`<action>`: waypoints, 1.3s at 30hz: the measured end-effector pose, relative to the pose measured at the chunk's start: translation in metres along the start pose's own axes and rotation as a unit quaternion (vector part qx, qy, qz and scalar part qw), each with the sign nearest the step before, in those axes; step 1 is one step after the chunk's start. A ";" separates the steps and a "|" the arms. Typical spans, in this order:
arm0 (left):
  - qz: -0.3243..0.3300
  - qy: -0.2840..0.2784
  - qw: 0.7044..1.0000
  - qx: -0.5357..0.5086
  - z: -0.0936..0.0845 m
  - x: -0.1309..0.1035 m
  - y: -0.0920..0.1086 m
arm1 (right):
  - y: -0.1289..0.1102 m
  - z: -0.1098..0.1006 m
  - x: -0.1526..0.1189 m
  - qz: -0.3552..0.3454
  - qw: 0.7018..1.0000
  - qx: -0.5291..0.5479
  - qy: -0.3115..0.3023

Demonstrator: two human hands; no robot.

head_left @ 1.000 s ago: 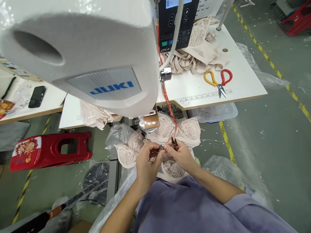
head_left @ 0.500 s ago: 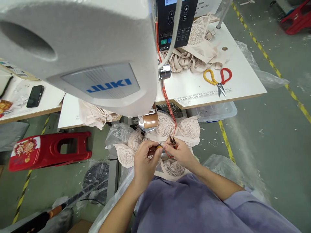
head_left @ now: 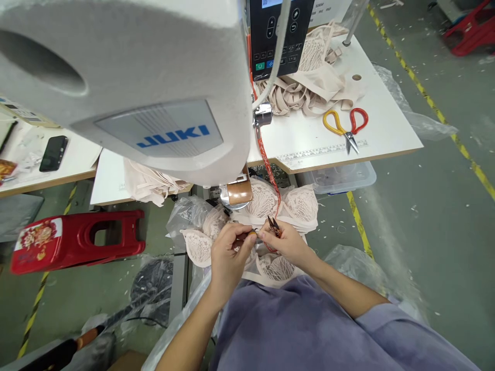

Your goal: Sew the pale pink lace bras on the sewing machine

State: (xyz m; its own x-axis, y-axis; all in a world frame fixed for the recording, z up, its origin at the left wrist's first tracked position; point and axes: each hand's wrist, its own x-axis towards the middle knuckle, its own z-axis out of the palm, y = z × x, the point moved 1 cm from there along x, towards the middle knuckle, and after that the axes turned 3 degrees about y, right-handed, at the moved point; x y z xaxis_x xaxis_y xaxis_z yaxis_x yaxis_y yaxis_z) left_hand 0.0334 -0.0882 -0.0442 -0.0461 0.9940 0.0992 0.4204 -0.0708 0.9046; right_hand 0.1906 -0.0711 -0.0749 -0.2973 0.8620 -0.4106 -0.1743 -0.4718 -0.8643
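My left hand is closed in a pinch on a small dark and yellow piece, whose kind I cannot make out. Close beside it, my right hand holds thread snips, their dark blades pointing up and away from me. A braided red cord runs down from the sewing machine towards the snips. The right fingertips nearly meet the left ones. Beige lace bras lie below and around both hands: one lace bra on my lap, another beyond, and a lace cup to the left.
The white JUKI machine head overhangs the work. Yellow-and-red-handled scissors and beige straps lie on the white table. A red stool is on the floor at left, and a clear plastic bin sits under the table.
Both hands keep their grips and stay close together with hardly any movement. The whole view has shifted very slightly.
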 end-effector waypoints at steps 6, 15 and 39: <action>0.009 -0.003 1.000 0.003 0.001 0.000 -0.001 | -0.001 0.000 -0.001 0.008 1.000 0.011 0.001; 0.017 -0.015 1.000 0.003 0.000 -0.001 0.000 | 0.006 -0.005 0.004 -0.024 0.999 -0.018 0.030; -0.397 -0.115 0.802 -0.431 0.011 0.048 -0.019 | -0.008 -0.023 0.051 -0.294 0.934 -0.188 -0.073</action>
State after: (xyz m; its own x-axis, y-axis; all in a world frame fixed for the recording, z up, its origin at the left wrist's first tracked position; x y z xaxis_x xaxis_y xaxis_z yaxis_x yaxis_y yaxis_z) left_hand 0.0332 -0.0380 -0.0609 0.2206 0.7360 -0.6400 -0.4468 0.6595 0.6045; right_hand 0.1991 -0.0190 -0.0952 -0.3835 0.9043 0.1874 -0.0129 0.1976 -0.9802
